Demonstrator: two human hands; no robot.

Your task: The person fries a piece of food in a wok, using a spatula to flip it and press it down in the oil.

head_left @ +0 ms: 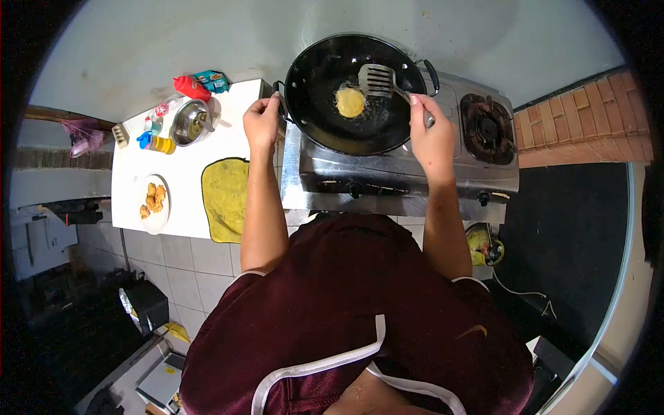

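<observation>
A black two-handled wok [321, 66] sits on the left side of a steel gas stove [360, 169]. In its middle lies a round yellow patty [351, 102], with small bubbles of oil beside it. My right hand [434, 135] is closed round the handle of a slotted spatula [377, 80], whose metal head is over the wok just right of and above the patty, apart from it. At the wok's left rim, my left hand [262, 124] is closed on the wok's side handle [279, 90].
On the white table [187, 207] to the left are a plate [164, 220] of browned fried pieces, a steel bowl [181, 124], a red packet [191, 88], a yellow bottle [162, 144] and a yellow-green cloth [225, 200]. A second burner [487, 128] is at right.
</observation>
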